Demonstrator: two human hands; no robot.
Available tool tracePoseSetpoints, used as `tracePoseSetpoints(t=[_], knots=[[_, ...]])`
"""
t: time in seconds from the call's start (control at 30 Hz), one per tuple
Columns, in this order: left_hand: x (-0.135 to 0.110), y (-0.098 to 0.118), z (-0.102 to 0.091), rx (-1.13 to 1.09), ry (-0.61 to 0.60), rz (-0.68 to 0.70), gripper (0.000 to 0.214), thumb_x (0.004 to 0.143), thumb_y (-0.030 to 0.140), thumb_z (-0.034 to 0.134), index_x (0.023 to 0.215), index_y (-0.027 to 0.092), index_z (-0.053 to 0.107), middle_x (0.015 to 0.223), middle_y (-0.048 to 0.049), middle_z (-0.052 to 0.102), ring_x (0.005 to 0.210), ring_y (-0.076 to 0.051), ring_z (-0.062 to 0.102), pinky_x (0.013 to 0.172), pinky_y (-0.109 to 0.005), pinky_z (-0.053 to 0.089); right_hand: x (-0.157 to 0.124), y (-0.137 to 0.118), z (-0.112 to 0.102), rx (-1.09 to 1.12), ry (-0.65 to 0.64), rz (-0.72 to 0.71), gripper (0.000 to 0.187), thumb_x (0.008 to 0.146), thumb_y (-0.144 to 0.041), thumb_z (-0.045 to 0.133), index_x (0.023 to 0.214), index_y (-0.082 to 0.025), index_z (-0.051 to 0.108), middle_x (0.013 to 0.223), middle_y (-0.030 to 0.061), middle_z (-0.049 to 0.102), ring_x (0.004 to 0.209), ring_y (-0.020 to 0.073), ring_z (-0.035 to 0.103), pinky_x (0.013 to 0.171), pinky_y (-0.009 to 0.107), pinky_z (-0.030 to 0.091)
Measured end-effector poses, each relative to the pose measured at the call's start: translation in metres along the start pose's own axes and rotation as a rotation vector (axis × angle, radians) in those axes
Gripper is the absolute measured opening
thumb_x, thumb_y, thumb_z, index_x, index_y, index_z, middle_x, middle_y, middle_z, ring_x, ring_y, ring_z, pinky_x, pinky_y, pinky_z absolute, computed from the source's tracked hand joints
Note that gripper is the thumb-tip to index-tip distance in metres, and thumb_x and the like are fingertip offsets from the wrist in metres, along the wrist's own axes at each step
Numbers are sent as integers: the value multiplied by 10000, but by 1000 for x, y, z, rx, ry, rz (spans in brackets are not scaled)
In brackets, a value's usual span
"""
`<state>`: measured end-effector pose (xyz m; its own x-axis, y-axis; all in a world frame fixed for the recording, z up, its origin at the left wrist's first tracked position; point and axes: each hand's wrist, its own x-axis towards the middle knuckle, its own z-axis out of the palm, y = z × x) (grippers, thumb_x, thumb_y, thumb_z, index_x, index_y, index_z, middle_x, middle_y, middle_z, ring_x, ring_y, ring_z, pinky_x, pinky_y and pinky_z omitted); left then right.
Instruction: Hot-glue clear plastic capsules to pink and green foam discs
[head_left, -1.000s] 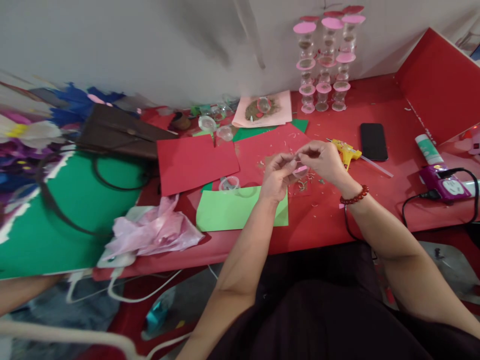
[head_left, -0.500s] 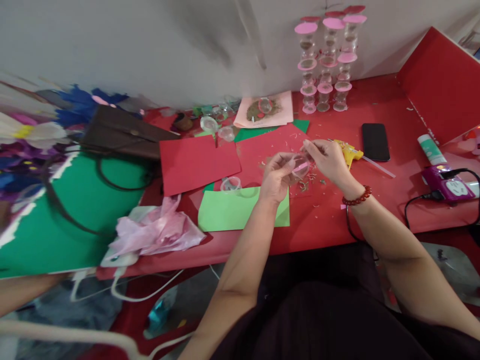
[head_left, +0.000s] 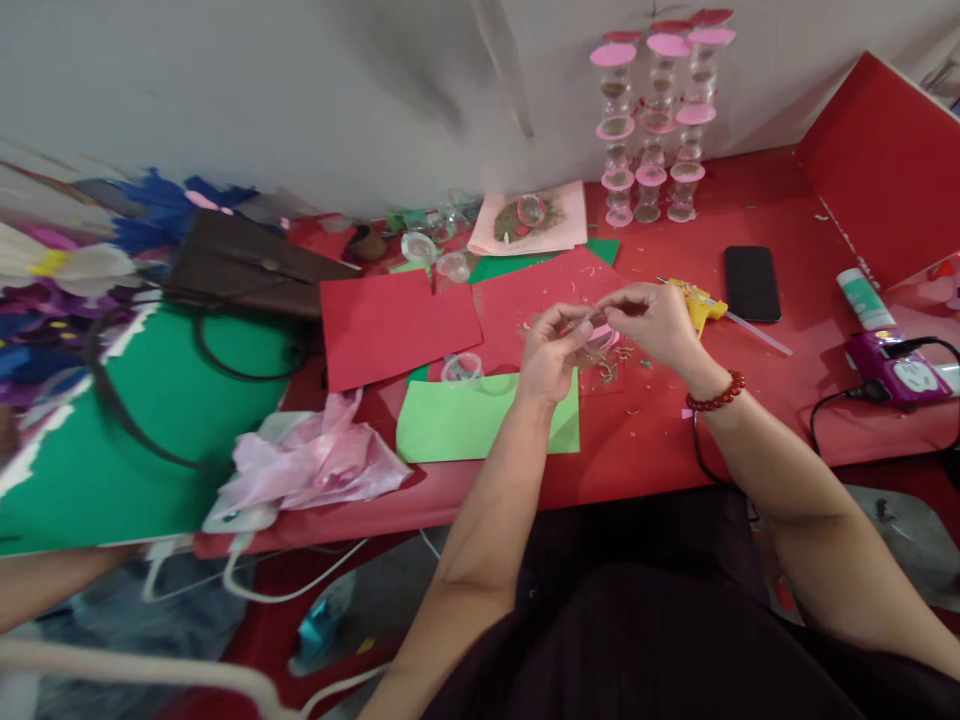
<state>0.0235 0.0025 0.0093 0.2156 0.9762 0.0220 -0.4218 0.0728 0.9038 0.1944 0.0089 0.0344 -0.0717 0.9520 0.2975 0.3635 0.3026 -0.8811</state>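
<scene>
Between my hands is a small clear plastic cup [head_left: 602, 345] with a pink strip showing on it. My left hand [head_left: 553, 352] is closed around the cup's left side, its thumb pressed along it. My right hand [head_left: 651, 318] pinches at the cup's upper edge; whether its fingertips hold the rim or a tiny piece there cannot be made out. Shreds of dried bits and paper scraps [head_left: 611, 375] lie on the red table below. Just right of my right hand rests a yellow glue gun [head_left: 701, 305] with a clear glue stick.
Pink-disked cup towers [head_left: 651, 125] stand at the back. Red card [head_left: 401, 330] and light green paper [head_left: 450, 425] lie left, near a pink plastic bag [head_left: 319, 460] and brown handbag [head_left: 247, 265]. A phone [head_left: 751, 284] and purple power socket [head_left: 892, 360] sit right. Another person's arm [head_left: 67, 585] shows at lower left.
The cup has tilted in my left hand, its rim turning upward. My right fingertips have come down and left, closer to my left fingers.
</scene>
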Motion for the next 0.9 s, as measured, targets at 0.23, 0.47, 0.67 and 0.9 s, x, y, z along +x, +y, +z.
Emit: tracePoseSetpoints(t=[0.23,0.47,0.67,0.9], knots=[[-1,2,2,31,27,7,413,619,412,1001,855,221,722,920,14,763,895,-180,771,913,-417,680,1,0,-2,-9,-9,-93,167,827,-180,668,812,-204,833,832,40,806,761,164,706,739,305,546],[-1,0,2,10,1,-8,426,594,437,1013,831,221,733,920,16,778,906,-181,778,907,-416,686,-2,-7,-4,-164,-19,-100,146,796,-124,670,748,-199,785,789,24,780,736,153,670,734,299,508],[-3,4,3,-16,-44,-2,348,676,399,976,864,228,739,982,-1,806,983,-207,795,943,-420,675,0,-3,2,-40,53,-4,109,832,-181,664,750,-187,735,715,7,733,673,131,627,680,281,486],[0,4,-1,-28,30,25,274,765,321,893,900,228,675,1014,-34,826,1044,-253,795,895,-435,668,8,16,9,170,97,80,333,1004,-383,566,719,-213,605,687,14,672,662,130,626,677,289,530]])
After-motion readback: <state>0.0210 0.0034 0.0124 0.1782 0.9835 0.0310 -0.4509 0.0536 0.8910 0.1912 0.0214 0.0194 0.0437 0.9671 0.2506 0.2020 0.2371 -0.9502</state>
